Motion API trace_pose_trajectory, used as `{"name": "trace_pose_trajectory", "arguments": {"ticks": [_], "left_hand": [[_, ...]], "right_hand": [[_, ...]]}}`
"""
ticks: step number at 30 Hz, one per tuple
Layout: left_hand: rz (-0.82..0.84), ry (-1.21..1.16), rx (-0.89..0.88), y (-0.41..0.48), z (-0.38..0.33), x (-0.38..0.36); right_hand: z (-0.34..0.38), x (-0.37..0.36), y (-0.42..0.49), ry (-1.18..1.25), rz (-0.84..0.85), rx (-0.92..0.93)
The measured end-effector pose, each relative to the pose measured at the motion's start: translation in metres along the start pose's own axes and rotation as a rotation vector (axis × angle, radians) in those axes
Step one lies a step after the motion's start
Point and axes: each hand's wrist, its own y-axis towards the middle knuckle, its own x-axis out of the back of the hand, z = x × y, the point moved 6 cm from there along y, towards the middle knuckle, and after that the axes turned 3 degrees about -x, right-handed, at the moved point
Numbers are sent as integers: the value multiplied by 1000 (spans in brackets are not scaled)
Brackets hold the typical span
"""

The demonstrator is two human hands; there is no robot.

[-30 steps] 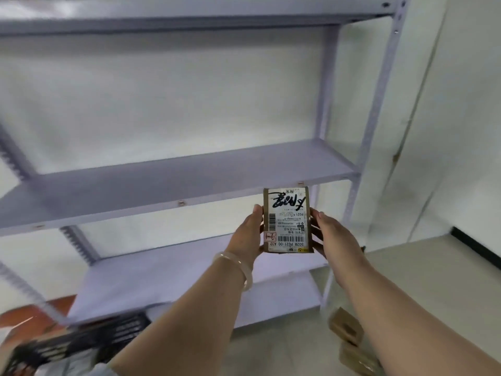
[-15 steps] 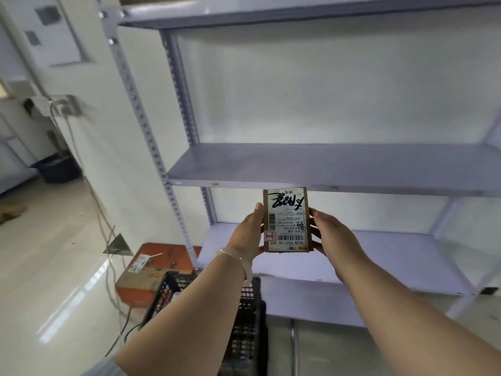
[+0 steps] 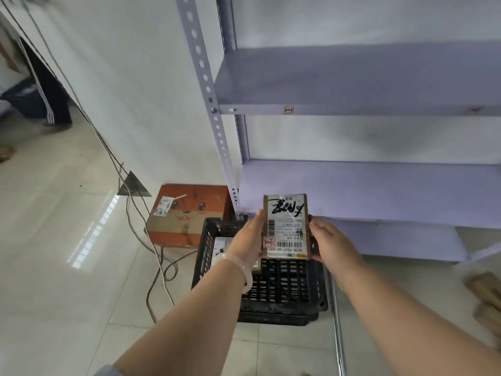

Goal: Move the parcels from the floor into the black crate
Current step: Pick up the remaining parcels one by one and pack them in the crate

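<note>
A small brown parcel with a white shipping label and black scrawl faces me, held upright in the air above the black crate. My left hand grips its left edge and my right hand grips its right edge. The crate stands on the floor below my hands, at the foot of the shelf. Inside it, at the back left, lies another labelled parcel, partly hidden by my left wrist. More brown parcels lie blurred on the floor at the far right.
A grey metal shelf unit rises behind the crate, its perforated post just left of the parcel. An orange cardboard box sits left of the crate. Cables trail over the tiled floor. A person's legs stand far left.
My view has swung left and down from the shelves to the floor, bringing the crate under my hands. Both hands keep the same grip on the parcel.
</note>
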Motion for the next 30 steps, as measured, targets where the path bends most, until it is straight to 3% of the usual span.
{"name": "trace_pose_trajectory", "arguments": {"ticks": [7, 12, 15, 19, 30], "left_hand": [[12, 186, 192, 70, 90, 9], [-4, 147, 221, 132, 143, 6], [-106, 74, 249, 172, 171, 9], [-13, 174, 282, 224, 211, 4], [-25, 361, 371, 303, 281, 7]], "right_hand": [[-89, -28, 64, -73, 37, -215], [-141, -43, 119, -88, 30, -320], [-164, -54, 158, -104, 19, -356], [-196, -71, 208, -138, 8, -404], [-260, -93, 289, -301, -12, -472]]}}
